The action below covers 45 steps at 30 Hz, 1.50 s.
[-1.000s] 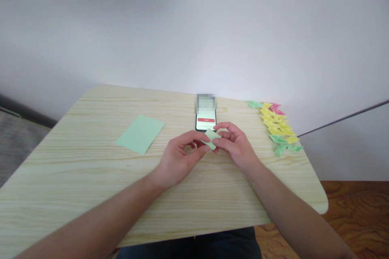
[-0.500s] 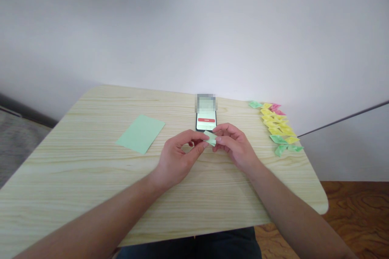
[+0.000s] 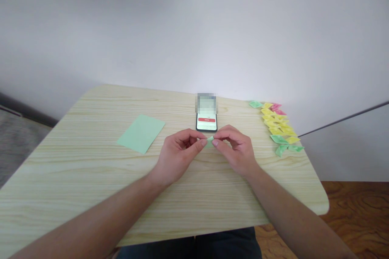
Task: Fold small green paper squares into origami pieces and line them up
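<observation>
A small piece of folded green paper (image 3: 210,142) is held up between both hands, just in front of the phone. My left hand (image 3: 180,151) pinches its left side between thumb and index finger. On the opposite side, the thumb and fingers of my right hand (image 3: 235,147) are closed on it. Fingertips cover much of the paper, so its exact folds are hard to make out. A smartphone (image 3: 206,125) with a lit screen and a red bar lies just beyond the fingers; its upper part is blurred out.
A flat green sheet (image 3: 141,133) lies to the left on the pale wooden table (image 3: 91,162). Along the right side runs a row of several folded paper pieces (image 3: 275,121) in green, yellow and pink. A white wall (image 3: 182,40) rises behind the table's back edge.
The folded paper has been turned between my fingers and now shows a narrower face. My right hand's fingers have closed in, with the thumb nearer the left thumb.
</observation>
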Tool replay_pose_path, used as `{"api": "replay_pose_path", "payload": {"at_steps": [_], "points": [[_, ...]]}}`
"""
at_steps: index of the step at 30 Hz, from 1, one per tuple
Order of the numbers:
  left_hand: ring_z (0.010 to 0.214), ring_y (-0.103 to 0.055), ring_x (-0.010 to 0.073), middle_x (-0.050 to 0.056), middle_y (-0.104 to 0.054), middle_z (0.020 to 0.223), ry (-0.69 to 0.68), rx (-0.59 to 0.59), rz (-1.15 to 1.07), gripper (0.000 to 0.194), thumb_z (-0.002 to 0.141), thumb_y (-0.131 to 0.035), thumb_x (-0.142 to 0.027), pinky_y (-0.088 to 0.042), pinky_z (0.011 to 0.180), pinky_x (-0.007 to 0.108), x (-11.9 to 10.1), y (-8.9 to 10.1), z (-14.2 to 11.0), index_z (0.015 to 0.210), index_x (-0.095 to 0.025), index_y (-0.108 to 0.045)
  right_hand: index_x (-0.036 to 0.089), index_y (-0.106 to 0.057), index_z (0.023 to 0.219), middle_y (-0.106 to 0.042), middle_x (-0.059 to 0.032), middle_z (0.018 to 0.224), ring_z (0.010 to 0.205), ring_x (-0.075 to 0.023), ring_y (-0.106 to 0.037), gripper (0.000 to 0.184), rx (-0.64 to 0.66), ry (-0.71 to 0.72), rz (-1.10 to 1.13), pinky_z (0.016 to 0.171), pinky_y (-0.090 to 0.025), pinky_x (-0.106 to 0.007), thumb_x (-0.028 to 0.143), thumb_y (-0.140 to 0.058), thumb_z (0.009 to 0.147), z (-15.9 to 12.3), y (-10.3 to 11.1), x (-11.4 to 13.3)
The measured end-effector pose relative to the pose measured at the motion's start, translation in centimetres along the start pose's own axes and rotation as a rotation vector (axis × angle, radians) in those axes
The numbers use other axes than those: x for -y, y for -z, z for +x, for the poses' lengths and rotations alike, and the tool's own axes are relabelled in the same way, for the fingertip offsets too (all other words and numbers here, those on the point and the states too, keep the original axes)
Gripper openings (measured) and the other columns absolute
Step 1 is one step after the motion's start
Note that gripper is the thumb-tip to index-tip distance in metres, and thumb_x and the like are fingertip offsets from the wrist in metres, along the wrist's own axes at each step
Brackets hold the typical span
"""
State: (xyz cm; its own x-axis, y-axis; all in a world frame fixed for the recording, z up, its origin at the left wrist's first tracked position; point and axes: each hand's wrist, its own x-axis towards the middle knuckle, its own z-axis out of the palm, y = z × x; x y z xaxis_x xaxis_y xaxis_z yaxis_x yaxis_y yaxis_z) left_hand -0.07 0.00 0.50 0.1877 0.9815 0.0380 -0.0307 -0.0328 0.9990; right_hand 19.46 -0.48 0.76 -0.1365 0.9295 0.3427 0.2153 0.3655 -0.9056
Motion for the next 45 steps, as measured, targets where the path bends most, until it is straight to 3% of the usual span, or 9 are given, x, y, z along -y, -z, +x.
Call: {"api": "replay_pose_path", "payload": {"at_steps": [5, 11, 22, 28, 34, 45], "points": [[0.066, -0.053, 0.0136, 0.001, -0.062, 0.071, -0.024, 0.021, 0.076, 0.019, 0.086, -0.074, -0.037, -0.04, 0.06, 0.028, 0.3, 0.18, -0.01, 0.093, -0.019, -0.075, 0.025, -0.074, 0.092, -0.068, -0.0041, 0.089, 0.084, -0.0194, -0.062, 0.006, 0.011, -0.049, 0.034, 0.075, -0.051, -0.035, 0.03, -0.072, 0.089, -0.03, -0.07, -0.08], [0.068, -0.049, 0.0133, 0.0, -0.059, 0.073, -0.207, -0.018, 0.308, 0.012, 0.09, -0.069, -0.031, -0.04, 0.065, 0.029, 0.17, 0.13, -0.2, 0.091, -0.021, -0.074, 0.024, -0.073, 0.093, -0.068, -0.004, 0.089, 0.083, -0.0191, -0.063, 0.008, 0.009, -0.055, 0.031, 0.075, -0.052, -0.034, 0.03, -0.075, 0.087, -0.08, -0.06, -0.1], [0.075, -0.056, 0.0129, 0.0, -0.065, 0.081, -0.358, -0.03, 0.388, 0.006, 0.09, -0.068, -0.021, -0.044, 0.068, 0.027, 0.64, 0.0, -0.44, 0.094, -0.022, -0.073, 0.024, -0.072, 0.092, -0.068, -0.0034, 0.088, 0.084, -0.0191, -0.063, 0.006, 0.026, 0.099, -0.037, 0.079, -0.052, -0.037, 0.021, -0.073, 0.088, -0.07, -0.02, 0.33], [0.075, -0.057, 0.0126, 0.0, -0.063, 0.081, -0.37, -0.023, 0.412, 0.005, 0.09, -0.068, -0.019, -0.045, 0.068, 0.027, 0.75, -0.01, -0.42, 0.091, -0.022, -0.072, 0.024, -0.071, 0.108, -0.068, -0.0036, 0.094, 0.086, -0.0189, -0.064, 0.023, 0.013, 0.039, -0.025, 0.08, -0.053, -0.037, 0.022, -0.076, 0.085, -0.2, -0.1, 0.2], [0.072, -0.056, 0.013, -0.001, -0.058, 0.075, -0.368, -0.039, 0.471, 0.003, 0.09, -0.068, -0.02, -0.044, 0.068, 0.028, 0.65, -0.01, -0.41, 0.089, -0.022, -0.07, 0.023, -0.074, 0.096, -0.072, -0.0047, 0.091, 0.087, -0.0195, -0.066, 0.008, 0.043, 0.077, -0.085, 0.081, -0.053, -0.037, 0.021, -0.072, 0.088, 0.05, -0.05, 0.49], [0.085, -0.059, 0.0167, 0.002, -0.061, 0.084, -0.421, -0.065, 0.501, 0.003, 0.089, -0.069, -0.02, -0.046, 0.077, 0.032, 0.22, 0.03, -0.43, 0.09, -0.02, -0.072, 0.024, -0.076, 0.091, -0.071, -0.004, 0.088, 0.086, -0.0193, -0.066, 0.005, 0.033, 0.049, -0.062, 0.08, -0.053, -0.036, 0.023, -0.074, 0.087, 0.02, 0.03, 0.43]]}}
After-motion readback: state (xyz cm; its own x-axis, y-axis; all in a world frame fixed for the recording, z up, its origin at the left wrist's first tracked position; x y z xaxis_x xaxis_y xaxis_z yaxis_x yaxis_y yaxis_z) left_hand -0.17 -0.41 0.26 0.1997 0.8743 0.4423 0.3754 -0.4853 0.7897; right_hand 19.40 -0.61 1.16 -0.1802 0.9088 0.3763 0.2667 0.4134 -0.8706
